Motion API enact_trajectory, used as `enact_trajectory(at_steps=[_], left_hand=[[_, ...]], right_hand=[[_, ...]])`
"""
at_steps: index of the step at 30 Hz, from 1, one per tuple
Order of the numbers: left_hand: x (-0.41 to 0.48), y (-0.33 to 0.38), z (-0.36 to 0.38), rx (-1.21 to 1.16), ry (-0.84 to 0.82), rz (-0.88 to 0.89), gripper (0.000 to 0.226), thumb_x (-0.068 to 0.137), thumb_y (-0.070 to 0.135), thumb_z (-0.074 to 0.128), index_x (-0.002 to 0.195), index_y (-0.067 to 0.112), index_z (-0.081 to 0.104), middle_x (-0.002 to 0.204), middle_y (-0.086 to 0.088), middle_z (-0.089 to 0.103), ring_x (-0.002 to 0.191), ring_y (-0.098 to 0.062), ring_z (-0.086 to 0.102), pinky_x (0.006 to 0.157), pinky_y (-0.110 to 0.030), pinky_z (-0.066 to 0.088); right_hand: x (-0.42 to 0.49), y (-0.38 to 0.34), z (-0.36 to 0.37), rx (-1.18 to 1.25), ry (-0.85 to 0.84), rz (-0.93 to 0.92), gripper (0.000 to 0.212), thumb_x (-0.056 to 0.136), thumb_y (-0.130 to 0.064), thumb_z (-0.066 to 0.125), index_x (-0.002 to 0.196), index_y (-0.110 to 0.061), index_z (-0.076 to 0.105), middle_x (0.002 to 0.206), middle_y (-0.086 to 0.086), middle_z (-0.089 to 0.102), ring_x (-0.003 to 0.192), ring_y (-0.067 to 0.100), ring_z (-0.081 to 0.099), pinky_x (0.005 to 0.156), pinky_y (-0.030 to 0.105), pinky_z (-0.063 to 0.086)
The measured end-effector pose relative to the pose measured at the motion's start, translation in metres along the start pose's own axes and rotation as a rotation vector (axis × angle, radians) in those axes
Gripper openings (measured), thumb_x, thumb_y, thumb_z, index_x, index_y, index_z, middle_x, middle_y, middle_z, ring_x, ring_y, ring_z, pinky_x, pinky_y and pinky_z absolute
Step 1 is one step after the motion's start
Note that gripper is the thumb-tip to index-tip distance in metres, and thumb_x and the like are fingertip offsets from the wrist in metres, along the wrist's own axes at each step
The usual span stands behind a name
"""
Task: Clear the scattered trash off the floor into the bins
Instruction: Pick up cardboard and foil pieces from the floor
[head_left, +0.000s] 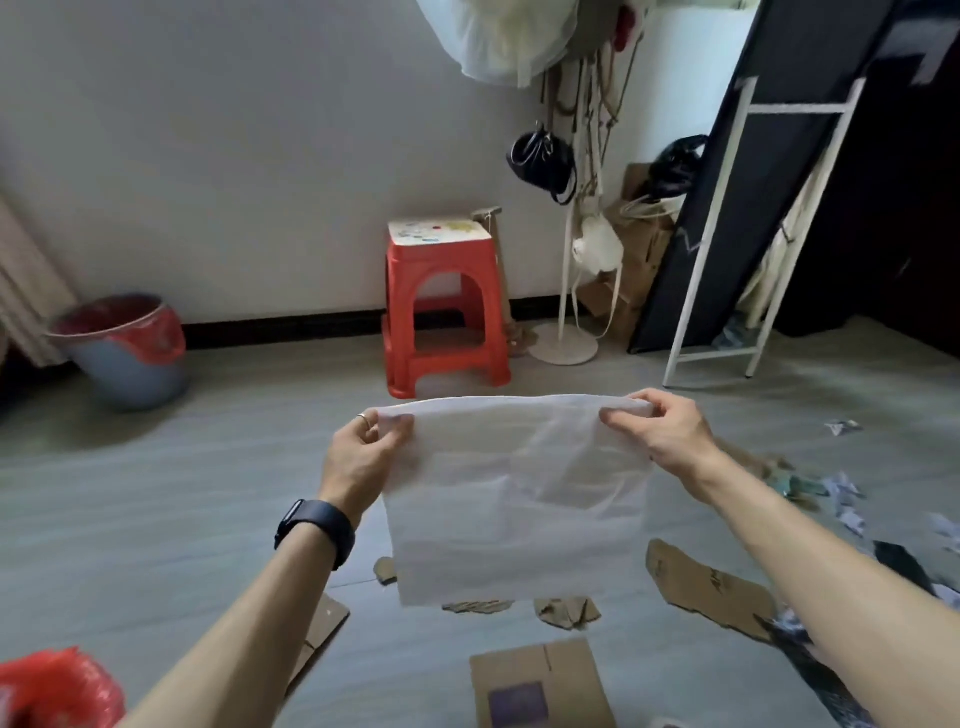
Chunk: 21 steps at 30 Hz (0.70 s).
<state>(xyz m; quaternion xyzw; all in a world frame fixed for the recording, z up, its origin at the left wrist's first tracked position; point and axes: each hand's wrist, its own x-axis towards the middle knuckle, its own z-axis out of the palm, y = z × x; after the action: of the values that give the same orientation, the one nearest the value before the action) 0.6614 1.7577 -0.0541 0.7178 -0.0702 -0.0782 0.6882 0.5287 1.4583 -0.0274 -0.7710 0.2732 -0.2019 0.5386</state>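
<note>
A white plastic bag (519, 493) hangs spread in front of me above the floor. My left hand (363, 452) pinches its top left corner and my right hand (660, 431) pinches its top right corner, stretching the top edge between them. A blue-grey bin (130, 364) with a red liner stands by the wall at the far left. Cardboard scraps (711, 592) lie on the floor below and to the right of the bag, and a flat cardboard piece (540, 686) lies near the bottom edge. Torn paper bits (841, 493) are scattered at the right.
A red plastic stool (441, 312) stands against the wall straight ahead. A coat stand (566, 332) with hanging bags and a leaning black board on a white frame (748, 208) fill the right corner. A red plastic bag (57, 686) shows at the bottom left.
</note>
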Motion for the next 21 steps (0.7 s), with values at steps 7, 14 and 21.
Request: enact_trajectory(at_steps=[7, 14, 21], left_hand=[[-0.035, 0.008, -0.039, -0.05, -0.203, -0.201, 0.022, 0.09, 0.008, 0.062, 0.105, 0.017, 0.075, 0.092, -0.001, 0.071, 0.077, -0.018, 0.064, 0.071, -0.028, 0.053], [-0.038, 0.008, -0.059, -0.086, -0.2, -0.316, 0.028, 0.082, 0.016, 0.06, 0.106, 0.013, 0.074, 0.107, -0.009, 0.07, 0.09, -0.023, 0.062, 0.078, -0.032, 0.047], [-0.036, 0.004, -0.058, 0.026, -0.19, -0.233, 0.02, 0.082, 0.018, 0.076, 0.102, 0.014, 0.075, 0.105, -0.011, 0.074, 0.086, -0.019, 0.068, 0.079, -0.032, 0.055]], right_hand=[[-0.036, 0.021, -0.007, 0.222, -0.17, 0.153, 0.019, 0.083, -0.021, 0.077, 0.099, -0.012, 0.076, 0.093, 0.005, 0.073, 0.079, 0.019, 0.067, 0.063, 0.031, 0.052], [-0.048, 0.015, 0.004, 0.408, -0.253, 0.226, 0.026, 0.092, 0.002, 0.053, 0.104, -0.008, 0.073, 0.087, 0.005, 0.068, 0.068, 0.018, 0.06, 0.052, 0.021, 0.044], [-0.051, 0.017, 0.001, 0.382, -0.296, 0.256, 0.021, 0.091, -0.01, 0.06, 0.101, 0.0, 0.075, 0.103, 0.017, 0.073, 0.087, 0.028, 0.064, 0.072, 0.034, 0.05]])
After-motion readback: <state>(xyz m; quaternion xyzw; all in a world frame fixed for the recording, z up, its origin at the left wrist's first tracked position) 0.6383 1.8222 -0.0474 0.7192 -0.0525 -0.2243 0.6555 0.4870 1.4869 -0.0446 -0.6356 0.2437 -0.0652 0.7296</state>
